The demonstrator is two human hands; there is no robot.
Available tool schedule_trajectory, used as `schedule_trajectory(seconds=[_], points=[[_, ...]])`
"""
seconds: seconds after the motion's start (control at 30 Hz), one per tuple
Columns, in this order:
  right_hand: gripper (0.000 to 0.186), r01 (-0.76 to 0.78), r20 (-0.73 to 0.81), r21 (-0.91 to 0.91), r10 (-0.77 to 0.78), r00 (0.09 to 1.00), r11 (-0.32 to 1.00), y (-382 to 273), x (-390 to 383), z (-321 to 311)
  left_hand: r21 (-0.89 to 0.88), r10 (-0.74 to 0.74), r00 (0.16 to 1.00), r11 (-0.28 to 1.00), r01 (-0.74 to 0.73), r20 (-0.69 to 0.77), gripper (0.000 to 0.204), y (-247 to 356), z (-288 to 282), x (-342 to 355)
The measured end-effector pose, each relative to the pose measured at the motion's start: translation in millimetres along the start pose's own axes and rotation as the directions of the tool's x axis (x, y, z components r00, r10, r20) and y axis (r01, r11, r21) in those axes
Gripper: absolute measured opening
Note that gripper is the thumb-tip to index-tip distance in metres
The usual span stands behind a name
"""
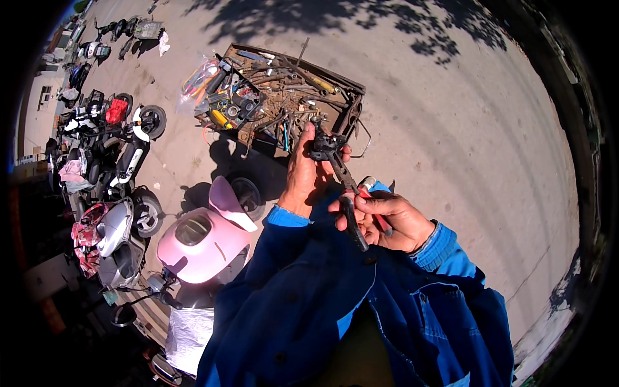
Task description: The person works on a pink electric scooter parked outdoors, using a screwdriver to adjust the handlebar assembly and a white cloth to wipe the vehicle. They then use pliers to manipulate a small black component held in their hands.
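Observation:
My left hand (300,175) is closed around a small dark, greasy metal part (324,148), thumb pointing up along its side; the part's exact kind is unclear. My right hand (401,222) grips pliers with red handles (383,220), one of them worn dark toward its end. From that hand the pliers' metal head (342,173) slants up and left to meet the dark part. Whether the jaws are clamped on it cannot be made out. Both hands are in front of my chest, below a box of tools.
A wide, shallow metal box (361,90) full of tools and scrap parts lies on the concrete ground ahead. Clear plastic bags (195,84) are at its left corner. A pink scooter (200,248) stands close at left, with several parked motorbikes (132,155) beyond it.

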State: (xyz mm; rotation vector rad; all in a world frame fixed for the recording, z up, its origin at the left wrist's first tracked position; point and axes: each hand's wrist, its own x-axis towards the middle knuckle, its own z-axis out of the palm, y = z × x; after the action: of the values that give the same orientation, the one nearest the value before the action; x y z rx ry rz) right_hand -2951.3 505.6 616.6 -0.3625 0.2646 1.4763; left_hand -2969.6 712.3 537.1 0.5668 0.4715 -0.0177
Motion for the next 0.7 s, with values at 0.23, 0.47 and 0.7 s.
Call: schedule_trajectory(seconds=[0.23, 0.47, 0.7], points=[[0.045, 0.046, 0.043, 0.039, -0.048, 0.998, 0.998, 16, 7, 3, -0.122, 0.039, 0.989, 0.992, -0.022, 0.140, 0.049, -4, -4, 2], [0.048, 0.096, 0.147, 0.142, -0.117, 0.982, 0.985, 23, 8, 6, -0.310, 0.067, 0.942, 0.950, 0.040, 0.330, 0.051, -7, -17, 9], [0.060, 0.052, 0.232, 0.237, -0.108, 0.967, 0.970, 31, 1, 14, -0.291, 0.113, 0.865, 0.956, 0.039, 0.489, 0.048, -9, -10, 11]])
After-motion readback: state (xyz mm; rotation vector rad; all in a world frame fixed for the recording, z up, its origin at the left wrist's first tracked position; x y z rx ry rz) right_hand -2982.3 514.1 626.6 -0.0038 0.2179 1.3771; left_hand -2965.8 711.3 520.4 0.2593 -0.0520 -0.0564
